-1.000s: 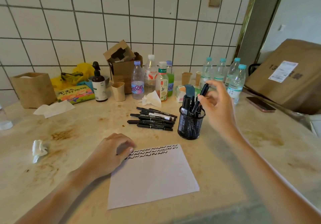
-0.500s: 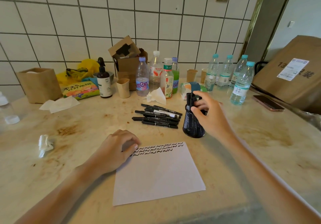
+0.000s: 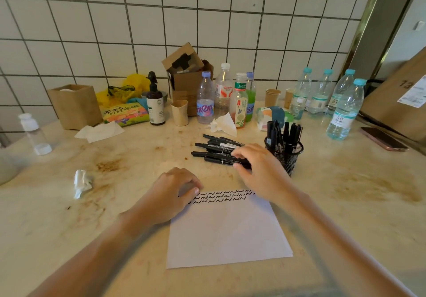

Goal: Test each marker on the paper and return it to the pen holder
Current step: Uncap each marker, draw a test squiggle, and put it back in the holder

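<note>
Head view is looking down on a stained desk (image 3: 345,193) against a tiled wall. A sheet of paper (image 3: 227,232) is lying flat near the front edge, with rows of black squiggles (image 3: 221,196) running along its far edge. The left hand (image 3: 171,195) is resting on the paper's far left corner, fingers curled under in a loose fist and holding nothing, knuckles pressing the sheet down. The right hand (image 3: 255,170) is reaching across to a pile of black markers (image 3: 216,150) lying on the desk just beyond the paper; its fingers are bending down over the right end of the pile and its thumb is touching the nearest marker (image 3: 221,161), though whether the fingers are actually closing round it cannot be told. Just right of this hand, a black mesh pen holder (image 3: 285,154) is standing upright with several capped markers sticking up out of it. Behind the pile, drink bottles (image 3: 224,96), a paper cup (image 3: 179,112) and an open cardboard box (image 3: 186,73) are standing along the wall. A crumpled tissue (image 3: 80,182) is lying to the left, and a phone (image 3: 383,139) is lying far right.
</note>
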